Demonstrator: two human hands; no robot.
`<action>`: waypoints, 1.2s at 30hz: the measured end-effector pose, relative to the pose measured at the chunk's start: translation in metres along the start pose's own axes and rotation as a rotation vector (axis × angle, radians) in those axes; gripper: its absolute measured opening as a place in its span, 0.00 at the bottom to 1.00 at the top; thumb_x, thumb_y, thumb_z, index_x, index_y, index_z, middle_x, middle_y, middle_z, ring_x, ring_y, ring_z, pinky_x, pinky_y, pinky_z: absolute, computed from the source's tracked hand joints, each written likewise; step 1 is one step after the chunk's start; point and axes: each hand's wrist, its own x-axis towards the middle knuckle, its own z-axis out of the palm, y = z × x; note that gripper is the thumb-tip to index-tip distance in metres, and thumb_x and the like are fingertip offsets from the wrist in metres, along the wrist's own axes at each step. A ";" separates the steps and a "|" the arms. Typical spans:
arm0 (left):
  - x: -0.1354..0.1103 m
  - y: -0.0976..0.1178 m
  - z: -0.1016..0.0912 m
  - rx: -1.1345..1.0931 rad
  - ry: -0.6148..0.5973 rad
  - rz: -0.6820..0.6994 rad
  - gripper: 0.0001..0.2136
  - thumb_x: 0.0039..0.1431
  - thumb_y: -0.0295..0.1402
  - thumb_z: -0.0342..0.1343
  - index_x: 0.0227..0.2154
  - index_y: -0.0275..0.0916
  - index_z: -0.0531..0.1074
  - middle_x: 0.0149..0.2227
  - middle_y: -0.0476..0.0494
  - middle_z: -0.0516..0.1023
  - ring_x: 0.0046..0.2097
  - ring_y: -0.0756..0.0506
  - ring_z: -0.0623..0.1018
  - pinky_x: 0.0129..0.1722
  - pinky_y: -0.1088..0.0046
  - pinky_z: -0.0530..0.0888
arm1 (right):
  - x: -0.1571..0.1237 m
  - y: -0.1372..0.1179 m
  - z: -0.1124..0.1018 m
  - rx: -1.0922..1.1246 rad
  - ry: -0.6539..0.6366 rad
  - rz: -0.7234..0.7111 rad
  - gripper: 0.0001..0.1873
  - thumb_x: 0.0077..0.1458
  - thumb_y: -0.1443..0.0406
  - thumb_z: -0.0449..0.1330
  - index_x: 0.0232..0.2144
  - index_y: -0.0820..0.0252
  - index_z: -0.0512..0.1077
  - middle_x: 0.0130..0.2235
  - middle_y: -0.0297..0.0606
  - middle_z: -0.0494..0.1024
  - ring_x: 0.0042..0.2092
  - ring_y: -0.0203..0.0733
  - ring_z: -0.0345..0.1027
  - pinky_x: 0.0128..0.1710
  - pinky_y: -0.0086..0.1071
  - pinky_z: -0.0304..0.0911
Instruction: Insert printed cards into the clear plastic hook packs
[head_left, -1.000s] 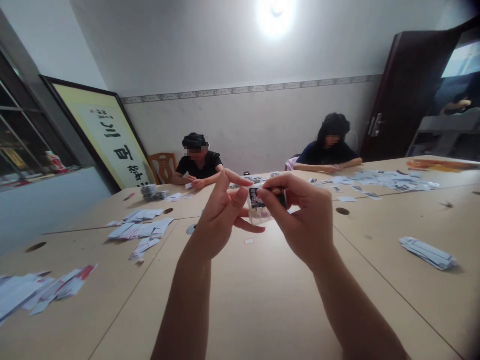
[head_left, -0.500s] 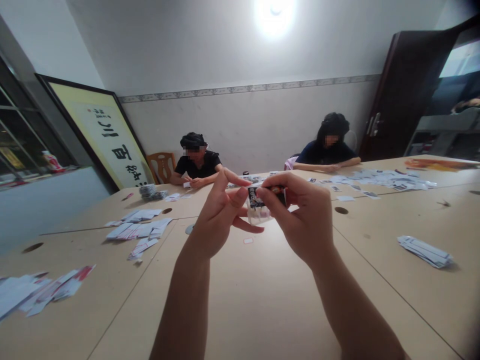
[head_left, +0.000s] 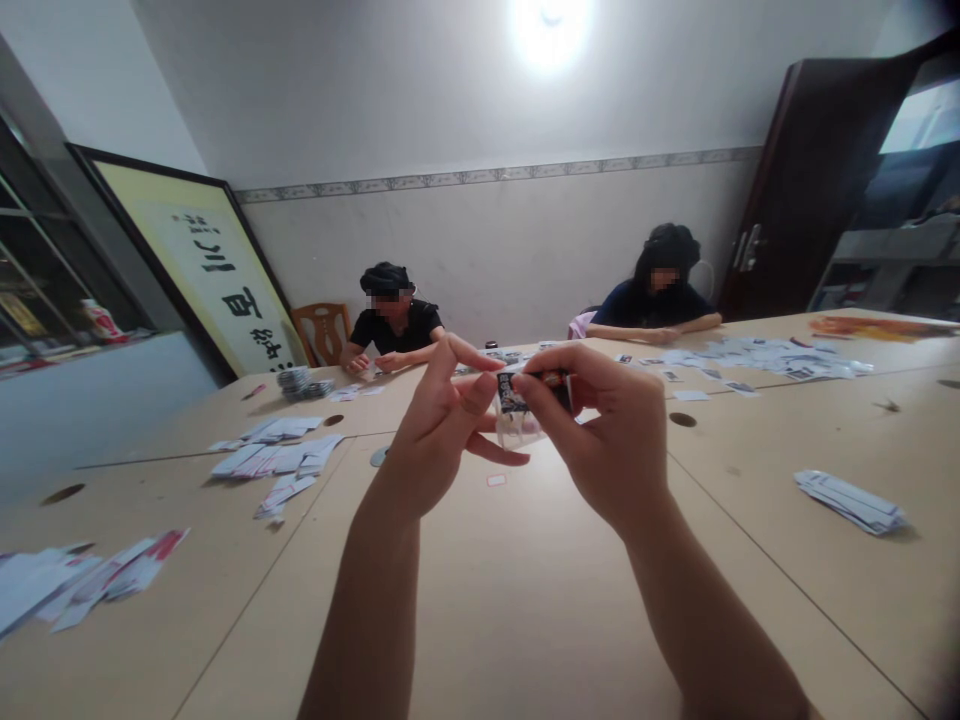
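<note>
Packet [head_left: 512,402], small and clear below with a dark printed band above, is held up over the pale surface [head_left: 525,600] in the head view, between the two hands. The right hand [head_left: 611,430] grips its right part, thumb across the front of the printed band and fingers behind. The left hand [head_left: 435,440] has thumb and forefinger tips at the upper left corner, other fingers spread lower down; whether it pinches or merely steadies that corner, I cannot tell.

It looks very light, thin and flexible, probably slick plastic, likely to crease or slide under a loose pinch. Its printed band seems the surer hold, near both ends, with flat finger pads and mild pressure; the clear part would probably buckle if squeezed. Beyond the wrists lie a small card [head_left: 496,480], white papers [head_left: 277,455] and a white bundle [head_left: 850,502].
</note>
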 end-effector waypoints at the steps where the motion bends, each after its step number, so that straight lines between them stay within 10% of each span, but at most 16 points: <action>1: 0.000 0.000 0.000 0.001 0.001 0.001 0.10 0.67 0.41 0.59 0.40 0.44 0.64 0.34 0.55 0.75 0.25 0.54 0.79 0.27 0.68 0.86 | 0.000 0.000 0.000 0.002 -0.002 -0.002 0.04 0.57 0.68 0.65 0.29 0.58 0.76 0.26 0.28 0.77 0.24 0.30 0.64 0.26 0.29 0.60; 21: -0.001 0.001 0.010 0.100 0.139 0.057 0.10 0.66 0.42 0.58 0.37 0.44 0.65 0.22 0.59 0.63 0.21 0.55 0.70 0.21 0.75 0.83 | 0.000 -0.001 0.002 -0.021 0.010 -0.001 0.04 0.56 0.69 0.65 0.29 0.59 0.76 0.25 0.28 0.76 0.23 0.30 0.63 0.25 0.29 0.59; 36: -0.001 0.002 0.009 0.029 0.095 0.021 0.11 0.66 0.43 0.58 0.38 0.44 0.63 0.29 0.55 0.73 0.29 0.47 0.83 0.24 0.73 0.84 | 0.000 -0.002 0.002 -0.005 0.033 0.019 0.05 0.56 0.69 0.65 0.28 0.58 0.75 0.23 0.27 0.74 0.23 0.30 0.62 0.25 0.28 0.59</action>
